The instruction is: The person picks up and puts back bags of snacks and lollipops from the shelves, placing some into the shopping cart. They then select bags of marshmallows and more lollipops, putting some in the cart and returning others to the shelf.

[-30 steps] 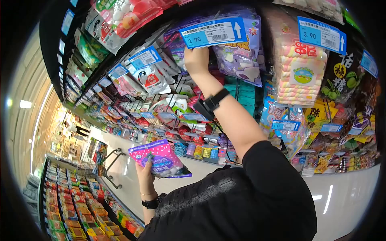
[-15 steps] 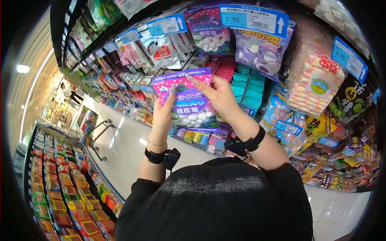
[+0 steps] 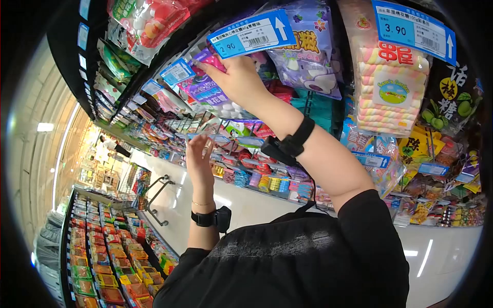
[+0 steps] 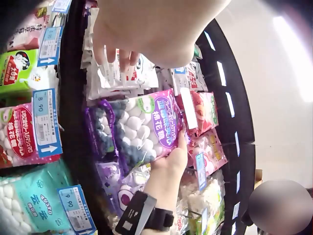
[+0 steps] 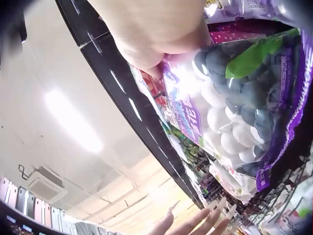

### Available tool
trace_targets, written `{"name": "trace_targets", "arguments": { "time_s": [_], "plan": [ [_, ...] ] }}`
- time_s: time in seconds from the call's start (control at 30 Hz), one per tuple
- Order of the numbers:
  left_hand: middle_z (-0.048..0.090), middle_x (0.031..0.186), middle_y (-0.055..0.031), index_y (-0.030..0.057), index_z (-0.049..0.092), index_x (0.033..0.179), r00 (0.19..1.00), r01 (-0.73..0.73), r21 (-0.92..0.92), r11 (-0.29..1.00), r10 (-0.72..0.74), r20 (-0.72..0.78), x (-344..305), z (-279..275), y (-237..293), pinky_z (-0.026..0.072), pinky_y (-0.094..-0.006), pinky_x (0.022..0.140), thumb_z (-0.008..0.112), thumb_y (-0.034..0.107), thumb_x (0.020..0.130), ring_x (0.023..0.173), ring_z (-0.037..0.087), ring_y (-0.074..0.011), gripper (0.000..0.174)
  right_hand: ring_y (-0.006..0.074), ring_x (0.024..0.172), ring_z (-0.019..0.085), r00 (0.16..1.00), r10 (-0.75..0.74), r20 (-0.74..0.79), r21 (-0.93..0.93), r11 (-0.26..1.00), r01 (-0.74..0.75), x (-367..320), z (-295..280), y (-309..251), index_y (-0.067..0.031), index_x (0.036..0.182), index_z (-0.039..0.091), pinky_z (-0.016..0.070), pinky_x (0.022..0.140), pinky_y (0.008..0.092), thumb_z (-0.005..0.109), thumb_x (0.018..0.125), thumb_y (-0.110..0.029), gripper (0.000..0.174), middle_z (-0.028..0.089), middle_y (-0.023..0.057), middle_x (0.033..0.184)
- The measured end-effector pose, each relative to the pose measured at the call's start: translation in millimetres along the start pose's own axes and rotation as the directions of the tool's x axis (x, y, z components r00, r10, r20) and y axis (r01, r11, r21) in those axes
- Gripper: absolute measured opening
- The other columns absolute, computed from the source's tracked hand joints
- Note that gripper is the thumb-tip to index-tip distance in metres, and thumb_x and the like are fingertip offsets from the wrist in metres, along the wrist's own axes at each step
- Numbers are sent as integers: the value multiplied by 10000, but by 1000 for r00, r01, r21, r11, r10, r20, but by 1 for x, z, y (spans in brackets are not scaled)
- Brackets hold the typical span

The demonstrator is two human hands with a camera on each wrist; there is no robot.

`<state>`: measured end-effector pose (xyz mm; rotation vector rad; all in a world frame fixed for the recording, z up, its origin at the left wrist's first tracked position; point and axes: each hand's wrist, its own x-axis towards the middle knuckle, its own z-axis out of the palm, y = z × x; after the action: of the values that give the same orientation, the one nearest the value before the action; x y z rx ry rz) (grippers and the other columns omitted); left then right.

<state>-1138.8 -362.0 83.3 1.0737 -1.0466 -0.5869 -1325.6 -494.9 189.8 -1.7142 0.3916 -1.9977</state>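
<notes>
My right hand (image 3: 237,77) pinches the top of a pink and purple marshmallow bag (image 3: 209,96), up at the hanging row beneath the blue 2.90 price tag (image 3: 251,40). In the left wrist view the bag (image 4: 146,128) hangs with white marshmallows showing through its clear part, and the fingers lie at its printed end. Lower and to the left, my left hand (image 3: 199,156) is raised with nothing in it, its fingers loosely spread. The right wrist view shows those fingers (image 5: 205,223) below the bag (image 5: 234,110).
Right of the bag hang a lilac candy bag (image 3: 308,56) and a pack of twisted pastel marshmallows (image 3: 387,87). White candy bags (image 4: 115,81) hang close by in the left wrist view. A shopping cart (image 3: 138,190) and a low shelf of packets (image 3: 102,256) stand at left.
The bag was in the left hand, then held by both hands in front of the body. Now the right hand has it up at the rack, and the left hand has let go.
</notes>
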Motion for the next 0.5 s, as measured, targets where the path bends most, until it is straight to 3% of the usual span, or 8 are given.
{"name": "trace_targets", "arguments": {
  "time_s": [0.03, 0.13, 0.37, 0.43, 0.5],
  "plan": [
    [523, 1181, -104, 50, 484, 1170, 1000, 14, 17, 1000, -14, 2, -4, -4, 2, 326, -425, 1016, 327, 428, 955, 1161, 455, -217, 462, 374, 596, 554, 1000, 1, 2, 15, 1000, -1, 1, 4, 2, -18, 818, 569, 414, 529, 452, 643, 782, -198, 198, 556, 171, 610],
    [532, 1175, -86, 58, 489, 1157, 999, 29, 71, 997, -26, -39, -15, -13, 9, 335, -406, 1004, 318, 416, 954, 1159, 458, -203, 446, 377, 645, 562, 975, -84, -206, -73, 995, 70, 4, 19, 11, -52, 812, 587, 434, 571, 470, 645, 763, -186, 154, 593, 150, 667],
    [545, 1157, -79, 67, 496, 1146, 996, 25, 109, 994, -15, -88, -31, -36, 18, 337, -400, 993, 295, 403, 958, 1142, 471, -200, 434, 381, 685, 576, 982, -76, -174, -118, 991, 56, 4, 15, 22, -50, 802, 610, 454, 606, 469, 602, 783, -191, 142, 609, 170, 727],
    [554, 1136, -81, 66, 503, 1132, 994, 37, 60, 998, -31, -100, -35, -44, 17, 337, -403, 995, 306, 411, 957, 1137, 475, -204, 434, 382, 711, 588, 989, 44, -139, -232, 970, -76, 8, 15, 32, -49, 835, 614, 473, 638, 458, 578, 791, -224, 185, 619, 179, 767],
    [561, 1120, -88, 59, 514, 1104, 992, 22, 53, 998, -15, -126, -39, -44, 20, 363, -403, 976, 328, 401, 955, 1118, 494, -205, 417, 381, 794, 590, 984, 16, -180, -251, 966, -62, 12, 18, 45, -48, 868, 622, 474, 698, 455, 563, 785, -231, 209, 622, 192, 874]
  ]
}}
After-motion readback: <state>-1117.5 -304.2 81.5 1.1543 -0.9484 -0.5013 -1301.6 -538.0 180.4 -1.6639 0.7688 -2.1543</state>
